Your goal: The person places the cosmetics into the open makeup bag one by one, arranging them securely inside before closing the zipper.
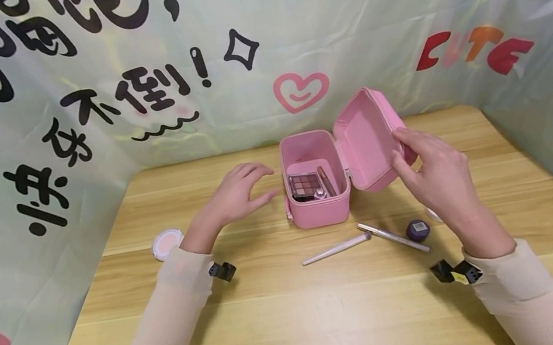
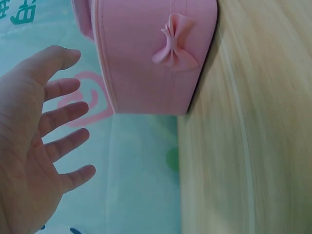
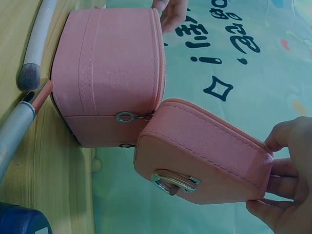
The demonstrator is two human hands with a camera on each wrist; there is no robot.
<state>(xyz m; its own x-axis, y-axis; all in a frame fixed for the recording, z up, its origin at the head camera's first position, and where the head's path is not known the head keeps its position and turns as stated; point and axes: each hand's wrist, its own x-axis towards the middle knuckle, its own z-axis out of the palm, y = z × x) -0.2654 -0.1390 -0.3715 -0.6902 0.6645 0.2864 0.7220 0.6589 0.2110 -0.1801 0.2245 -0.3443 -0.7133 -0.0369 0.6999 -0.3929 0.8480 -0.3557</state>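
A pink cosmetic case (image 1: 320, 213) stands on the table with its lid (image 1: 364, 139) swung up to the right. My right hand (image 1: 438, 173) grips the lid's outer edge between thumb and fingers; the right wrist view shows the metal handle on the lid's top (image 3: 204, 168). Inside the case lie an eyeshadow palette (image 1: 304, 183), a slim brown tube (image 1: 327, 180) and a small shiny item (image 1: 319, 193). Just left of the case, my left hand (image 1: 237, 193) hovers with fingers spread, apart from it. A bow (image 2: 175, 44) decorates the case's side.
In front of the case lie two makeup brushes (image 1: 337, 249), (image 1: 394, 236) and a dark purple jar (image 1: 418, 230). A white round object (image 1: 433, 214) is partly hidden by my right arm. Near my left wrist lies a pink compact (image 1: 167, 243). Printed cloth (image 1: 365, 12) hangs behind the table (image 1: 329, 324).
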